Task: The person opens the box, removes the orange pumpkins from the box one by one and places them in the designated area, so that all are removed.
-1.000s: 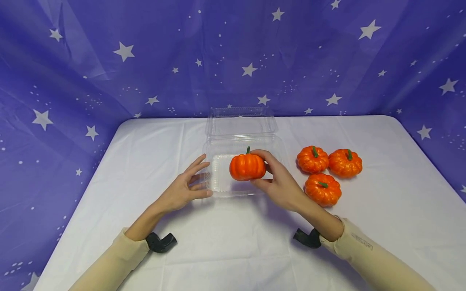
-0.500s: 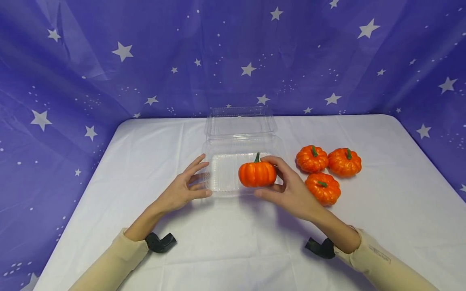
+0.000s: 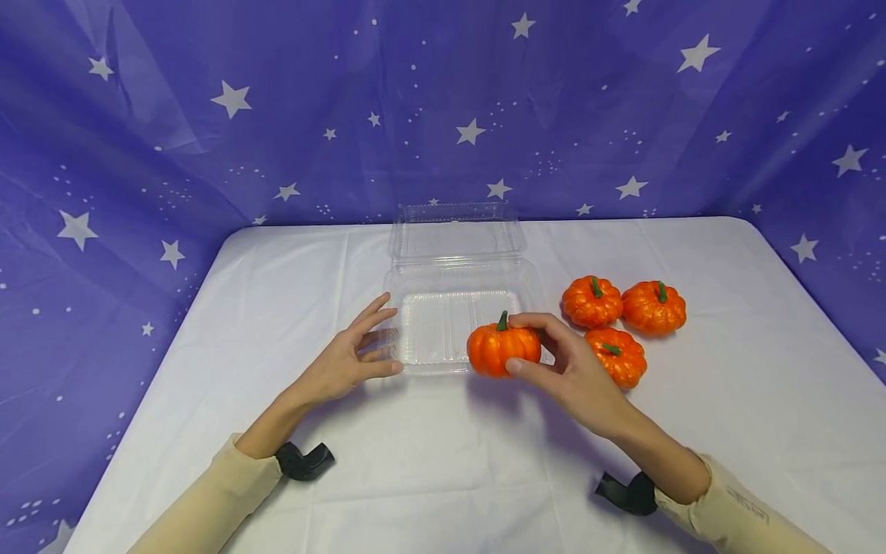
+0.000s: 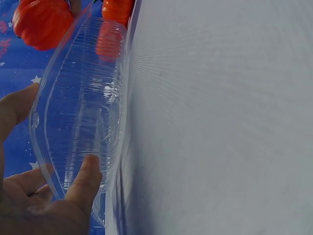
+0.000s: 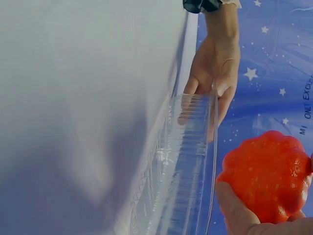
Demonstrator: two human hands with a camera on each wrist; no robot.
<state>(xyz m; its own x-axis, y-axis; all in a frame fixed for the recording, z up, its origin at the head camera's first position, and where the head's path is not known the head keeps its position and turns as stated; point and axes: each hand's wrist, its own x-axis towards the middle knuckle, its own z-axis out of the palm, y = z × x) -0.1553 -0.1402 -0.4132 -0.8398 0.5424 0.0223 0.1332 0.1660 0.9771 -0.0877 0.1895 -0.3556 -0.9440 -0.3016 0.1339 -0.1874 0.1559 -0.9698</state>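
Observation:
My right hand [image 3: 581, 381] grips a small orange pumpkin [image 3: 503, 350] with a green stem, thumb in front and fingers behind. It is raised over the front right corner of a hinged clear plastic container [image 3: 429, 331], whose lid [image 3: 457, 231] lies folded back behind the base. In the right wrist view the ribbed underside of the held pumpkin [image 5: 266, 176] shows beside the container's rim. My left hand [image 3: 349, 354] stays at the container's left side with fingers spread; in the left wrist view its thumb [image 4: 85, 181] lies along the near wall.
Three more orange pumpkins stand grouped right of the container: one at the back left [image 3: 591, 302], one at the back right [image 3: 654, 309], one in front [image 3: 619, 358]. A white cloth [image 3: 429, 454] covers the table. A purple starry curtain [image 3: 415, 100] hangs behind.
My right hand has carried the pumpkin right and toward the person, from over the container's middle to its front right corner. My left hand has stayed at the container's side.

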